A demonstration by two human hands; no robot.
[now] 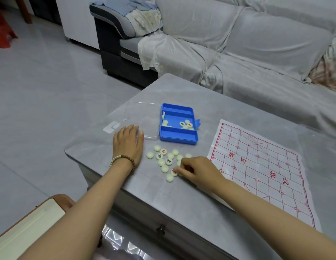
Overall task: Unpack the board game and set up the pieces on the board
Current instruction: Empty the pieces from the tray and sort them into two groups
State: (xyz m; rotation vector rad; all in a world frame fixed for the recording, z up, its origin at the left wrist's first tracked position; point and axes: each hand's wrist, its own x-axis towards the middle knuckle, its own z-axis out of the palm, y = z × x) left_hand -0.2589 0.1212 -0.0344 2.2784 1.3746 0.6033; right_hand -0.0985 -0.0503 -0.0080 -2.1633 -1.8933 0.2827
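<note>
The right hand [198, 170] pinches one white piece [174, 173] at the 5 o'clock edge of the loose pieces [167, 159] on the bench [182, 203]. The left hand [128, 141] lies flat at their 10 o'clock. The blue box [178, 136] sits at 12 o'clock and the paper board [261, 166] at 3 o'clock.

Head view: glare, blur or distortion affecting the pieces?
Head view: soft even light, faint shadows; wide-angle bows the table edges and board lines; the clear lid nearly vanishes against the grey top; characters on loose pieces look soft; right hand, pinching a piece, slightly blurred.
</note>
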